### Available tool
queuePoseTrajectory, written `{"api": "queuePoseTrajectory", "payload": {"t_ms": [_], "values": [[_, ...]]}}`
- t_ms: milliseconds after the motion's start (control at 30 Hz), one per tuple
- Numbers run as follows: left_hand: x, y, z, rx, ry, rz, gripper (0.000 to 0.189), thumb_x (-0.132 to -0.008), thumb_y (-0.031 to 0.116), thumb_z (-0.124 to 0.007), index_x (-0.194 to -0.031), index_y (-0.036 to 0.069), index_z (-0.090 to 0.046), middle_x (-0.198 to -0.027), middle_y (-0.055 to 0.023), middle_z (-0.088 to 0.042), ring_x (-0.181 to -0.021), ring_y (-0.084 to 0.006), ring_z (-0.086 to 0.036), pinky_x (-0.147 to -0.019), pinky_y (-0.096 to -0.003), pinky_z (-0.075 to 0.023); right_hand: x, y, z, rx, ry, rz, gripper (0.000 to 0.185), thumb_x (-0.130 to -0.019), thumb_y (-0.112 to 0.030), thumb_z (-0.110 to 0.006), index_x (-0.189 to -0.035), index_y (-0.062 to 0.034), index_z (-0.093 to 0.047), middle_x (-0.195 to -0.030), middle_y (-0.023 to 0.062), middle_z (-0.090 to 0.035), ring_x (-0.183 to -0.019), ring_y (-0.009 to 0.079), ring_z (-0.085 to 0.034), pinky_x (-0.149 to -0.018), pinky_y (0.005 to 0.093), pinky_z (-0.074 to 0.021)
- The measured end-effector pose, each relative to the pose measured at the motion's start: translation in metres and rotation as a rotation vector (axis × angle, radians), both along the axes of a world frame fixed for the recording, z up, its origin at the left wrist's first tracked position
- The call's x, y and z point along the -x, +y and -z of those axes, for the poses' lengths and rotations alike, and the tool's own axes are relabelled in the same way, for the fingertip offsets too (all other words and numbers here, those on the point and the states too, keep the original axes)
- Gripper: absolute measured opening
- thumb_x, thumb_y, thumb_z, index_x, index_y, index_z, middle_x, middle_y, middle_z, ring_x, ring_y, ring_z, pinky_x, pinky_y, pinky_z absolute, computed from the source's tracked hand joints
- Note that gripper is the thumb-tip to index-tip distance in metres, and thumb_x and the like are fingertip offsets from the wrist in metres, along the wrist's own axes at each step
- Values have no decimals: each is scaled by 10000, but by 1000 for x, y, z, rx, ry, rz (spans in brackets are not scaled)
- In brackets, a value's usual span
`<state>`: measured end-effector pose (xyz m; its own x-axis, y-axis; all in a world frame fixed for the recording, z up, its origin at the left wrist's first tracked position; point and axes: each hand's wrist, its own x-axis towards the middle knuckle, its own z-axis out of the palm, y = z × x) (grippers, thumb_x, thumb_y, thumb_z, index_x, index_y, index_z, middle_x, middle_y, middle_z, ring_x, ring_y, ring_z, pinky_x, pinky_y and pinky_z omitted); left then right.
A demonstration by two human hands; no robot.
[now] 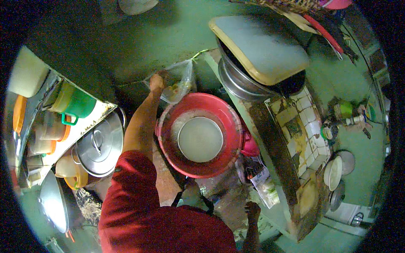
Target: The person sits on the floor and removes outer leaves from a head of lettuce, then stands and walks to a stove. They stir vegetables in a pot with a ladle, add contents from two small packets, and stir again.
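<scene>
My left hand (158,80) reaches forward to the side of a clear plastic bag (178,90); the fingers are dark and blurred, so their grip is unclear. Some yellowish pieces lie low in the bag, whose knotted top points at the counter's corner. Just below the bag stands a red plastic basin (202,170), holding a round metal vessel (200,139) filled with cloudy, whitish liquid. My right hand (252,209) hangs low on the right, away from the basin, with fingers curled and nothing visible in them.
To the right, a counter (272,158) with broken tiles carries metal pots under a pale rectangular lid or tray (259,47). A lidded steel pot (100,144) stands left of my arm, beside a shelf (76,126) with plastic containers. Bowls (333,172) rest far right.
</scene>
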<state>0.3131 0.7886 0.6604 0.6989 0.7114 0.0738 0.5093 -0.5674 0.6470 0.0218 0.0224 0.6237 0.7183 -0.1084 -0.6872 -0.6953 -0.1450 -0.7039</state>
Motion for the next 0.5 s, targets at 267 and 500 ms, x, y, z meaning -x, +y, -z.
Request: {"api": "queuePoseTrajectory", "payload": {"t_ms": [267, 500], "values": [[203, -172, -32, 134, -404, 162, 329, -840, 136, -612, -1142, 12, -574, -1088, -187, -614, -1007, -282, -601, -888, -386, -473, -76, 12, 26, 14, -228, -537, 314, -898, -211, -607, -1151, -28, -587, -887, 54, -652, -719, 147, -603, -562, 283, -485], [551, -423, 71, 801, 220, -459, 410, -801, 265, -637, -1148, 49, -603, -926, -150, -681, -757, -265, -664, -714, -366, -525, -150, 29, 107, -86, -1, -1034, 316, -927, -235, -587, -1192, -69, -547, -908, 75, -649, -627, 167, -622, -512, 309, -506]]}}
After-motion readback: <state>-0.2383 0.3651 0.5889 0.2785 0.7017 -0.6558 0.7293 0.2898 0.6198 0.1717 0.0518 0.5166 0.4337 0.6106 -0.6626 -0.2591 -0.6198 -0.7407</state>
